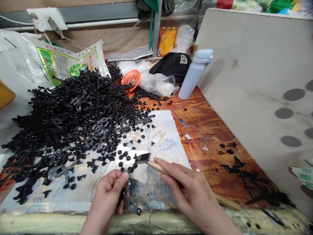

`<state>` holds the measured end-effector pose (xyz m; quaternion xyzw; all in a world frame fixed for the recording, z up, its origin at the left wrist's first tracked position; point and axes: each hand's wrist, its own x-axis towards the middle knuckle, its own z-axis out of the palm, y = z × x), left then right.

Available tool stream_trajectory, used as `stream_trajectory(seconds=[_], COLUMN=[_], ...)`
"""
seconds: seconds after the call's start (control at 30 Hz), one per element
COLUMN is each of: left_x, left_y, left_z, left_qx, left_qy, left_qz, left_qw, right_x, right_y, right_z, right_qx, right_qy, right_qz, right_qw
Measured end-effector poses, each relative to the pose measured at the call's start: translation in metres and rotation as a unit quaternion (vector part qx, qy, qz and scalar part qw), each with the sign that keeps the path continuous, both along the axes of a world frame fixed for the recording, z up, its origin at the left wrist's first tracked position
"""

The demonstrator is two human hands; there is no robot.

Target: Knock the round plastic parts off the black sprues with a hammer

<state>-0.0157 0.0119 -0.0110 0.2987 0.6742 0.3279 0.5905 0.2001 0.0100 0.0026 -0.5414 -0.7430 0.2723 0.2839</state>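
Note:
My left hand [110, 192] pinches a black plastic part [132, 205], a strip with round studs that hangs down below the fingers. In my right hand [188, 186] is a knife with a wooden handle [157, 167] and a short, wide, slanted blade [143, 158]. The index finger lies along the handle. Its blade points left, just above several small round black pieces [130, 169] on a pale patch of the sheet. A great heap of black plastic parts [78, 104] spreads across the left of the table.
A patterned plastic sheet [168, 137] covers part of the wooden table [205, 124]. Toward the back stand a light blue bottle [193, 75], a black cap [171, 65] and an orange dish [126, 78]. A small screwdriver [183, 122] lies right of the sheet. A grey panel [249, 65] rises on the right.

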Motion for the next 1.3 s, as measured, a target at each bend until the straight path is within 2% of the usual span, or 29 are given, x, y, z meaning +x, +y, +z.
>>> stream_trajectory(seconds=[0.3,0.87,1.3], left_x=[0.003,0.004,-0.001], left_y=[0.001,-0.001,-0.002], left_z=[0.005,0.006,-0.005], left_qx=[0.004,0.006,0.019], left_qy=[-0.040,0.009,0.049], left_qz=[0.024,0.012,0.005], left_qw=[0.999,1.000,0.999], right_x=[-0.003,-0.002,-0.013], right_y=[0.002,0.001,0.005], right_z=[-0.001,-0.004,0.005], right_qx=[-0.002,-0.024,0.046], right_qy=[0.006,-0.011,-0.090], right_qz=[-0.013,-0.006,0.075], right_qw=[1.000,1.000,0.992])
